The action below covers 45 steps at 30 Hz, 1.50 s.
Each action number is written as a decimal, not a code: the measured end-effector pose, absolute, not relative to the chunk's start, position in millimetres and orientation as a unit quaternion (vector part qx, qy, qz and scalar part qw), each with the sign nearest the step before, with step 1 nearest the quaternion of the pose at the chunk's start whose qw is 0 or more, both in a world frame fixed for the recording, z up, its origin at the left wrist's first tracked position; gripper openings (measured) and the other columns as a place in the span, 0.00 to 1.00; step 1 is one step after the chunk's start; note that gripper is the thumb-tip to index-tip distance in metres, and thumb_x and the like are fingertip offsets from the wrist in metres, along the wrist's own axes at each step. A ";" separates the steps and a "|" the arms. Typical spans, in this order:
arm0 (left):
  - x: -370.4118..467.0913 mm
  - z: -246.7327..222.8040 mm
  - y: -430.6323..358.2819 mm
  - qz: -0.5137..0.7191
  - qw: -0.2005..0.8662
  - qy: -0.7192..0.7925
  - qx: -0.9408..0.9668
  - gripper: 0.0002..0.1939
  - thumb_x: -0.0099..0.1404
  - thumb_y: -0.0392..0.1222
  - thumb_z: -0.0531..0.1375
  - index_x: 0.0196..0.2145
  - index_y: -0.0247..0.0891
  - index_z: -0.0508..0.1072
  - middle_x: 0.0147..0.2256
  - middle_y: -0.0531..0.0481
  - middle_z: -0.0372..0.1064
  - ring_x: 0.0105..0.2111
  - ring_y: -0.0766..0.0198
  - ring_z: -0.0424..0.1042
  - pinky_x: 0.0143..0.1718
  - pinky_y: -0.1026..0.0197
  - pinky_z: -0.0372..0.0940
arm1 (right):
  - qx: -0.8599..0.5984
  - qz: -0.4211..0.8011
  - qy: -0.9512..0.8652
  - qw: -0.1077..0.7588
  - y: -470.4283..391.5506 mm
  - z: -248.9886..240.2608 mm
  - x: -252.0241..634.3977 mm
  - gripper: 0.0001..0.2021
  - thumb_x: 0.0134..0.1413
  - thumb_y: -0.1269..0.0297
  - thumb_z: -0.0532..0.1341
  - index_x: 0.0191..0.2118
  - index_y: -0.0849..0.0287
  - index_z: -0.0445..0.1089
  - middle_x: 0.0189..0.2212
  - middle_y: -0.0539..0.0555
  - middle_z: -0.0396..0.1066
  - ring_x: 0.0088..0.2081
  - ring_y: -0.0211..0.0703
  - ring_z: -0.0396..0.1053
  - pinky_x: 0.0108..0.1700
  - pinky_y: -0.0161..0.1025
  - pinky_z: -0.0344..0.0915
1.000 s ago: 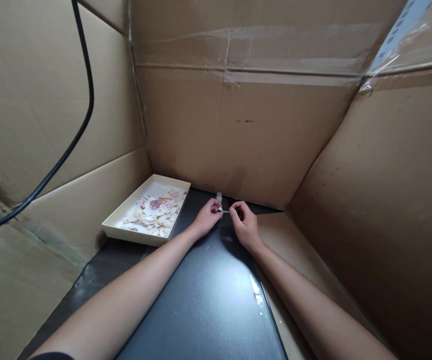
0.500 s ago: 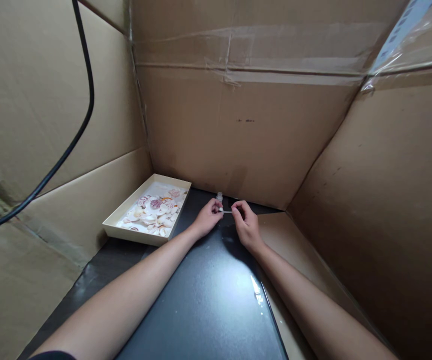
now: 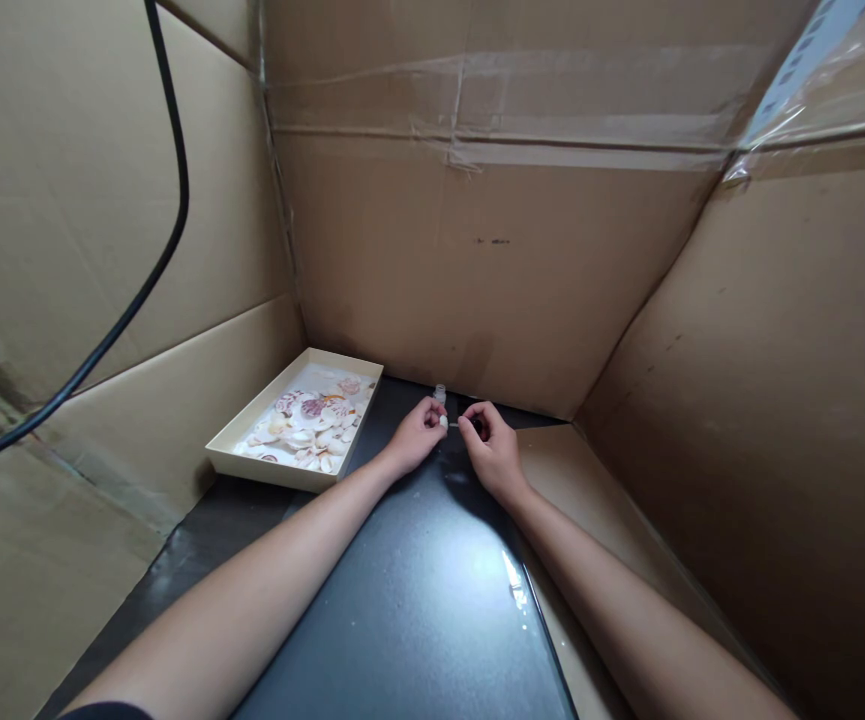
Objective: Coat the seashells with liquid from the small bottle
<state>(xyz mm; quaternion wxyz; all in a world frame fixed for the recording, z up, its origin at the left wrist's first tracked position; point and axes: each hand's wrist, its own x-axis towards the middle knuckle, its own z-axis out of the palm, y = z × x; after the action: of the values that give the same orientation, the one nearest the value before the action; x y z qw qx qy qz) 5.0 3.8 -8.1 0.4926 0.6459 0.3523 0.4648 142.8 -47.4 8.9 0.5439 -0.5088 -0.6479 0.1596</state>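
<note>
Between the fingertips of my left hand (image 3: 415,436) is a small white piece (image 3: 443,422), too small to name. My right hand (image 3: 493,448) is closed in a pinch on a thin pale stick (image 3: 454,426), whose visible end points toward the white piece. Whether the stick touches the piece is hard to tell. Just behind my left fingertips stands a small clear bottle (image 3: 440,393), its lower part partly hidden by the hand.
At the left, a cream tray (image 3: 274,468) holds several shells (image 3: 313,408). Cardboard walls (image 3: 432,270) surround the black table (image 3: 409,600). A cardboard sheet (image 3: 589,480) lies at the right. A black cable (image 3: 181,180) hangs at the upper left.
My right fingertips have shifted slightly left, closer to the white piece, and less of the stick shows between my hands. My left hand has hardly moved.
</note>
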 end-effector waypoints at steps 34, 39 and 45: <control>4.3 -7.4 3.6 0.467 0.496 0.354 0.641 0.10 0.50 0.27 0.55 0.31 0.37 0.63 0.26 0.57 0.59 0.27 0.70 0.59 0.30 0.67 0.52 | -0.500 0.137 -0.665 0.538 -48.6 9.2 141.0 0.06 0.55 0.61 0.55 0.32 0.58 0.64 0.26 0.48 0.64 0.24 0.35 0.57 0.28 0.33 0.55; 4.8 -7.6 3.9 0.462 0.500 0.352 0.643 0.10 0.50 0.27 0.55 0.31 0.36 0.62 0.26 0.57 0.60 0.27 0.70 0.59 0.30 0.67 0.52 | -0.504 0.138 -0.661 0.539 -47.1 7.6 141.8 0.08 0.55 0.59 0.56 0.32 0.58 0.64 0.25 0.48 0.64 0.24 0.35 0.57 0.28 0.33 0.55; 4.9 -8.5 4.9 0.454 0.501 0.356 0.645 0.10 0.51 0.27 0.55 0.31 0.36 0.62 0.25 0.57 0.58 0.26 0.70 0.57 0.29 0.67 0.51 | -0.500 0.147 -0.657 0.545 -46.3 6.2 142.8 0.10 0.57 0.57 0.55 0.32 0.58 0.65 0.25 0.47 0.64 0.25 0.36 0.58 0.29 0.33 0.55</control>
<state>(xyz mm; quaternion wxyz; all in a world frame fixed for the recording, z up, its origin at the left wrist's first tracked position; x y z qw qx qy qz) 4.9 4.9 -8.5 0.5011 0.6454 0.3557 0.4537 142.8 -46.3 6.2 0.5455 -0.4997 -0.6566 0.1471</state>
